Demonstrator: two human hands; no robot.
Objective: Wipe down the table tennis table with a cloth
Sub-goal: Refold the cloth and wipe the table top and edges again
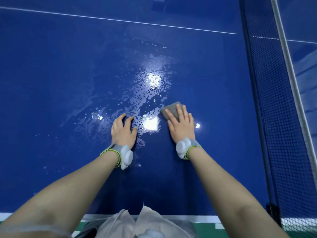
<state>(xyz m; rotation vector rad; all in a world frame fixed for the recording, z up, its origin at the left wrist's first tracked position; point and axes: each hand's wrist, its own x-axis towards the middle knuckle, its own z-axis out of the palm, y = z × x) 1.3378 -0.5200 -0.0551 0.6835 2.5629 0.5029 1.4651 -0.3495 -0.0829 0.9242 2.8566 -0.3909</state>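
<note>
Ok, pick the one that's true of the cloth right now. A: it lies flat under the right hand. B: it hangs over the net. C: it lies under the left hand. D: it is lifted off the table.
A: the grey cloth lies flat on the table under the right hand; the left hand rests bare on the wet surface.

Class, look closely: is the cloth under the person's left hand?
No, the grey cloth lies under the right hand; the left hand presses bare on the table.

There is only one view, from a wide-angle camera worn on the person's head. It looks forward and steeply down onto the blue desk [68, 83], close enough that both forearms reach in from the bottom corners. The near edge of the desk lies at the bottom, the net [274, 100] runs down the right side, and straight lines bend slightly.
</note>
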